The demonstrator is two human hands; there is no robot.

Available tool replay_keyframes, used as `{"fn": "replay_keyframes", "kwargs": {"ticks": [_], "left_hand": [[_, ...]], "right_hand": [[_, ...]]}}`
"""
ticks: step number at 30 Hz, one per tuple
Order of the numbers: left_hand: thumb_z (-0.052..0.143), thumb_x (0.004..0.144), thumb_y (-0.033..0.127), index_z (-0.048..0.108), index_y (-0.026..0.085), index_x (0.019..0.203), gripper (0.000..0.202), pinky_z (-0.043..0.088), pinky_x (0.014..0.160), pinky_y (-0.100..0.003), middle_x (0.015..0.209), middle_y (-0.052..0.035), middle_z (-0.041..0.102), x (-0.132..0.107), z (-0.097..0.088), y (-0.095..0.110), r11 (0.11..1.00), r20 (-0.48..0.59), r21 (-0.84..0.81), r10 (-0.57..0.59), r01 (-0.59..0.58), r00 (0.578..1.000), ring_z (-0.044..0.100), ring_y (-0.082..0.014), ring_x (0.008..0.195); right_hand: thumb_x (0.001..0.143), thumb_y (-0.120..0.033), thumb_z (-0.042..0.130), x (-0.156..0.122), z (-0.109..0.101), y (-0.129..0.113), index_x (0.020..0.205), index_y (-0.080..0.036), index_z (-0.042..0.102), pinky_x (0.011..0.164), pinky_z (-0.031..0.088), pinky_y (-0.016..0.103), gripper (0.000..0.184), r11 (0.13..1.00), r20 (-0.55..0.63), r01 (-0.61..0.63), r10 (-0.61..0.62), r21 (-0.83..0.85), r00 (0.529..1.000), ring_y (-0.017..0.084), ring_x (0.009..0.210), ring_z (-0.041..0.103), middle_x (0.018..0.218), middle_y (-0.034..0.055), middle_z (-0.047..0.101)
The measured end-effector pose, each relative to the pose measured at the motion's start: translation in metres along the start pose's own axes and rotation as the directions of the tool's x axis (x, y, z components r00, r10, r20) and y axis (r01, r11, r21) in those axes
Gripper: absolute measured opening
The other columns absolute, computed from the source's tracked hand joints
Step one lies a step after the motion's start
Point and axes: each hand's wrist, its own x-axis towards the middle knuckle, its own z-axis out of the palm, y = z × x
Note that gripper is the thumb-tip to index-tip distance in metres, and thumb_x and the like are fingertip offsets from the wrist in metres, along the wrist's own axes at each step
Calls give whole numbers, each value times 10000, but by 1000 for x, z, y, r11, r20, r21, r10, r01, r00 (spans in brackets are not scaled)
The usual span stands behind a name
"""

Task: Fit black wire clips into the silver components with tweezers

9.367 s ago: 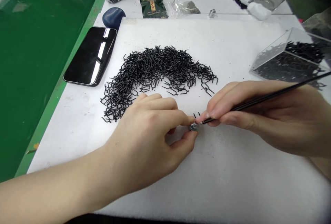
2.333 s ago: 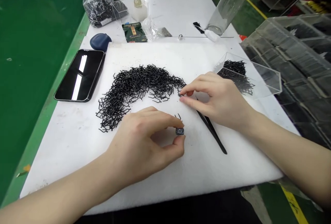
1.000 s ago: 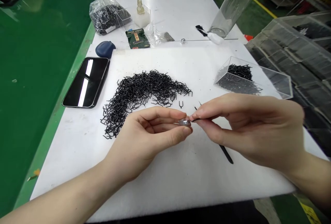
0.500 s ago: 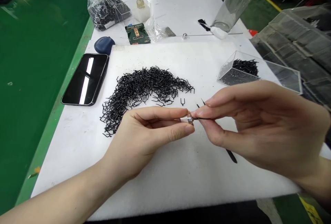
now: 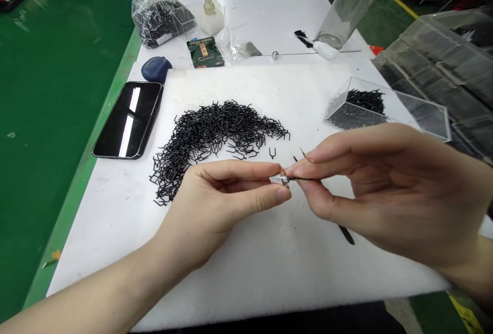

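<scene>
Between its thumb and index finger, my left hand [image 5: 227,190] holds a small silver metal cone-shaped fitting [image 5: 278,179]. My right hand [image 5: 377,190] pinches a thin black piece [image 5: 295,178] whose end meets the right side of the fitting; the rest of it is hidden by the fingers. Dark tweezers [image 5: 347,236] also lie in the right hand, with their tips showing above the index finger and the tail below the palm. Behind my hands, a heap of small black forked pieces [image 5: 219,123] curves across the white foam pad [image 5: 246,282]. One forked piece [image 5: 272,152] lies apart.
A phone [image 5: 127,121] and a dark blue rounded case [image 5: 156,69] lie at left. At right, a clear box [image 5: 339,110] holds black pieces. Farther back are a bag of black parts [image 5: 157,20], a green packet [image 5: 205,52], a small bottle [image 5: 209,4] and a clear cylinder [image 5: 342,20].
Both hands keep nearly the same pose, with the fitting turned very slightly. The whole view has shifted down a little.
</scene>
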Motion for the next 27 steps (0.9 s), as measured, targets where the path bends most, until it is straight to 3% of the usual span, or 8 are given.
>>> {"fn": "replay_keyframes", "kwargs": {"ticks": [16, 21, 27], "left_hand": [[1215, 679, 267, 1000, 355, 869, 300, 702, 866, -119, 938, 25, 969, -1, 2, 1, 999, -20, 54, -4, 5, 1000, 930, -161, 920], [1207, 703, 254, 997, 361, 861, 284, 721, 897, -135, 963, 29, 971, -3, 3, 3, 996, -5, 86, -1, 2, 1000, 956, -197, 1001], [1225, 658, 243, 991, 345, 827, 306, 732, 850, -139, 932, 20, 966, -2, 3, 5, 995, -12, 100, 18, -16, 1000, 955, -200, 934]], "right_hand": [[859, 71, 865, 1, -3, -8, 1008, -312, 840, 711, 799, 261, 412, 989, 22, 5, -2, -147, 1000, 181, 699, 903, 936, -58, 945], [842, 34, 859, 3, -4, -5, 950, -335, 819, 672, 789, 248, 386, 995, 38, -8, 12, -97, 999, 165, 638, 873, 882, -88, 925], [882, 43, 820, 4, -8, 2, 971, -316, 813, 713, 792, 234, 370, 1000, 107, 2, -4, 14, 994, 163, 730, 906, 896, -73, 924]]}}
